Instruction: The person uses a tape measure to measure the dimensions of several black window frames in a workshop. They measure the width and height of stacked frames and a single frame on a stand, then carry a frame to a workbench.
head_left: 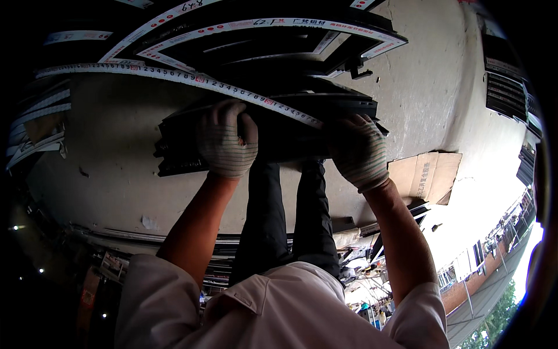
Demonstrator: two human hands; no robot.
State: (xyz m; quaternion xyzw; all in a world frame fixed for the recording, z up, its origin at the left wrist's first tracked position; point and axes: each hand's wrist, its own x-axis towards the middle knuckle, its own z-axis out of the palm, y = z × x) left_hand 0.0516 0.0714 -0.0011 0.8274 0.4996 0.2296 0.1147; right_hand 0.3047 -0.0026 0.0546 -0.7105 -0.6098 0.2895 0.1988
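A white tape measure (229, 88) with black and red marks stretches slantwise from the far left to my right hand (360, 148). My gloved right hand is closed at the tape's near end, its fingertips partly in shadow. No case shows there. My left hand (228, 142), in a striped knit glove, rests over a stack of black bars (183, 139), just below the tape. Its thumb stands apart from the fingers, and I see nothing between them. The bars lie crosswise in front of my legs, their middle lost in darkness.
Black frames with a white printed strip (232, 26) lie beyond the tape. Flattened cardboard (427, 174) is on the floor at right. More black profiles (505, 87) are stacked far right, and pale strips (40, 125) lie at left. Clutter lines the floor behind my legs.
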